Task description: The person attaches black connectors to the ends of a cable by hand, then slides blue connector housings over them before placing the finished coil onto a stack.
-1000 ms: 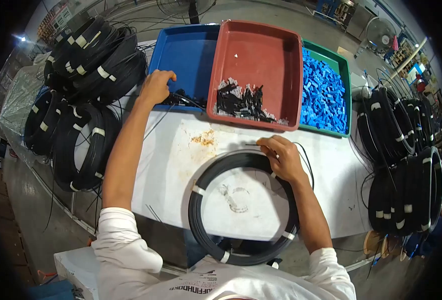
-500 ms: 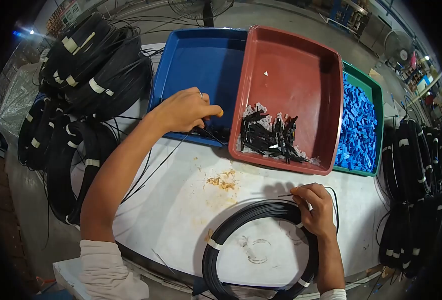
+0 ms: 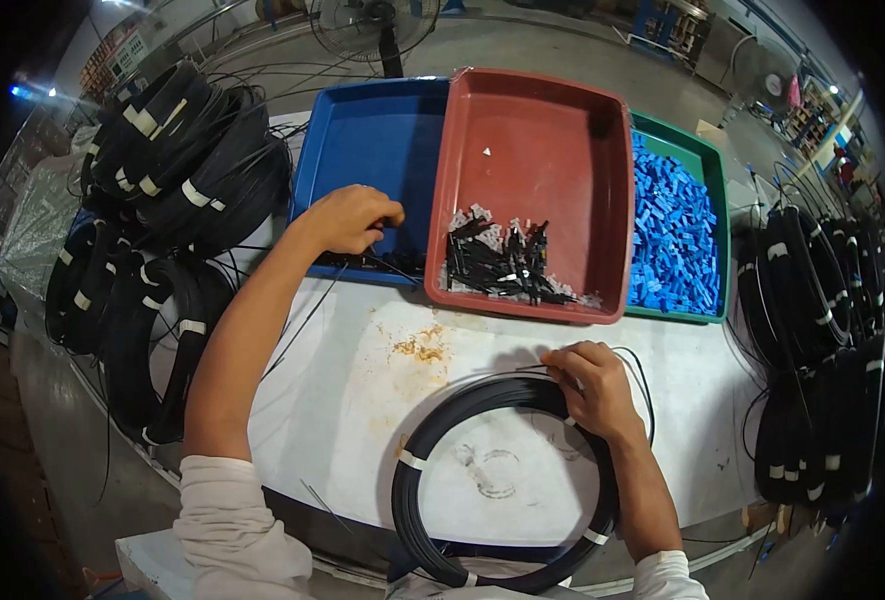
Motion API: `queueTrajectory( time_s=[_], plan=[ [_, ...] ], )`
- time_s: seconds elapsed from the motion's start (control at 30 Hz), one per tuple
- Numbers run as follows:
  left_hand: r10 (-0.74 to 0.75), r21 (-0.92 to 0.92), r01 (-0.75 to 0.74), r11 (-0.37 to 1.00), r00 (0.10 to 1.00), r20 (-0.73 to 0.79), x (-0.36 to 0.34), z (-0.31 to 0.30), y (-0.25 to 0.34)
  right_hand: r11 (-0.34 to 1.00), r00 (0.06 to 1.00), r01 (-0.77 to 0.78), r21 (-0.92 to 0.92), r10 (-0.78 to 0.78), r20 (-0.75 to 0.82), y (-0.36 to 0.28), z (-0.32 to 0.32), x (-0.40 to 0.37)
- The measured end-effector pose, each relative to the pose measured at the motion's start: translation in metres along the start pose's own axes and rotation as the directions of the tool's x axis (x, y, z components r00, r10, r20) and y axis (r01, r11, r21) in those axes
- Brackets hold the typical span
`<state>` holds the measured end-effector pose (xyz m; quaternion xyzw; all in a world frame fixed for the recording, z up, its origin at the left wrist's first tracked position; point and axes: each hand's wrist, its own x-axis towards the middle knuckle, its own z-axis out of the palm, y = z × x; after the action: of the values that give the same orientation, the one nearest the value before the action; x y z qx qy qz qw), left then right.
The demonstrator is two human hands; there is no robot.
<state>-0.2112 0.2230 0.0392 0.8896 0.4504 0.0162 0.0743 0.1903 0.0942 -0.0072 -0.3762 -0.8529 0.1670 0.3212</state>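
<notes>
My left hand (image 3: 350,220) reaches into the near part of the blue tray (image 3: 367,115), its fingers curled together. Whatever they may pinch is too small or hidden to make out. Small black pieces (image 3: 362,262) lie below it along the tray's near wall. My right hand (image 3: 594,388) pinches the loose end of a black cable (image 3: 530,370) between thumb and fingertips. This end comes from a coil of black cable (image 3: 424,500), bound with white tape, which lies at the table's front edge under my right hand and wrist.
A red tray (image 3: 552,130) holds black and clear small parts. Behind its right side, a green tray (image 3: 719,200) is filled with blue clips (image 3: 672,230). Taped cable coils (image 3: 177,160) are stacked on the left, and more coils (image 3: 812,420) hang at the right. Yellowish crumbs (image 3: 422,345) dot the white tabletop (image 3: 312,420).
The view has shifted, so trays and coil appear further left. My left hand stays at the blue tray with its fingers more curled in. My right hand keeps its pinch on the cable end.
</notes>
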Motion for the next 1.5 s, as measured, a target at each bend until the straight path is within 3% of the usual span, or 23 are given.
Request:
queueTrajectory(
  time_s=[0.07, 0.13, 0.2, 0.33, 0.4, 0.47, 0.53, 0.57, 0.6, 0.63, 0.7, 0.87, 1.0, 1.07, 1.13, 1.17, 1.33, 1.5],
  plan=[
    [-0.043, 0.039, 0.046, 0.998, 0.995, -0.089, -0.005, -0.001, -0.006, 1.0, 1.0, 0.024, 0.007, -0.024, -0.005, 0.001, 0.0, -0.002],
    [-0.108, 0.002, 0.108, 0.994, 0.993, -0.05, -0.013, -0.01, 0.002, 0.999, 0.999, 0.034, 0.019, -0.033, -0.012, 0.001, 0.0, -0.003],
    [-0.117, -0.196, 0.115, 0.974, 0.993, 0.001, -0.018, -0.014, 0.008, 0.998, 0.998, 0.059, 0.026, -0.058, -0.006, 0.002, 0.001, -0.004],
    [-0.113, -0.077, 0.118, 0.99, 0.992, 0.061, -0.02, -0.019, 0.017, 0.998, 0.998, 0.057, 0.034, -0.057, 0.012, 0.002, 0.001, -0.003],
    [-0.175, -0.33, 0.133, 0.934, 0.98, -0.099, -0.014, -0.024, 0.024, 0.996, 0.997, 0.08, 0.032, -0.08, -0.007, 0.002, -0.001, -0.003],
    [-0.186, -0.381, 0.109, 0.918, 0.968, -0.17, -0.009, -0.026, 0.043, 0.998, 0.998, 0.062, 0.011, -0.062, -0.035, -0.001, -0.001, -0.002],
    [-0.331, -0.634, 0.092, 0.768, 0.904, -0.27, -0.007, -0.022, 0.076, 0.996, 0.99, 0.04, 0.078, -0.029, -0.135, 0.001, 0.002, -0.002],
    [-0.326, -0.703, 0.0, 0.711, 0.886, -0.33, -0.005, -0.01, 0.087, 0.994, 0.995, 0.019, 0.106, -0.008, -0.101, 0.0, 0.0, -0.001],
    [-0.359, -0.825, -0.112, 0.554, 0.862, -0.358, -0.004, 0.004, 0.128, 0.987, 0.993, -0.072, 0.144, 0.085, -0.086, 0.001, 0.003, -0.002],
    [-0.347, -0.817, -0.12, 0.564, 0.864, -0.366, -0.003, 0.015, 0.142, 0.982, 0.987, -0.107, 0.158, 0.124, -0.105, 0.001, 0.005, -0.001],
    [-0.38, -0.91, -0.217, 0.352, 0.856, -0.351, -0.001, 0.034, 0.18, 0.977, 0.979, -0.137, 0.161, 0.158, -0.127, 0.004, 0.0, 0.001],
    [-0.407, -0.938, -0.181, 0.295, 0.864, -0.295, -0.004, 0.061, 0.229, 0.988, 0.994, -0.062, 0.141, 0.075, -0.083, 0.007, -0.019, -0.002],
    [-0.46, -0.95, -0.215, 0.229, 0.836, -0.3, 0.0, 0.099, 0.229, 0.981, 0.981, 0.048, 0.187, -0.012, -0.193, 0.011, -0.012, -0.014],
    [-0.473, -0.934, -0.156, 0.321, 0.828, -0.301, -0.006, 0.104, 0.229, 0.98, 0.98, 0.09, 0.175, -0.055, -0.192, 0.012, -0.009, -0.02],
    [-0.48, -0.944, -0.156, 0.291, 0.829, -0.285, -0.006, 0.104, 0.231, 0.977, 0.979, 0.103, 0.188, -0.066, -0.193, 0.01, -0.009, -0.021],
    [-0.476, -0.935, -0.156, 0.318, 0.826, -0.3, -0.006, 0.105, 0.233, 0.973, 0.953, 0.2, 0.118, -0.165, -0.256, 0.011, -0.007, -0.02],
    [-0.456, -0.942, -0.16, 0.296, 0.842, -0.287, -0.008, 0.106, 0.237, 0.981, 0.961, 0.161, 0.107, -0.131, -0.244, 0.011, -0.007, -0.024],
    [-0.431, -0.919, -0.161, 0.36, 0.845, -0.317, -0.011, 0.104, 0.239, 0.984, 0.97, 0.161, 0.072, -0.144, -0.195, 0.009, -0.009, -0.023]
  ],
)
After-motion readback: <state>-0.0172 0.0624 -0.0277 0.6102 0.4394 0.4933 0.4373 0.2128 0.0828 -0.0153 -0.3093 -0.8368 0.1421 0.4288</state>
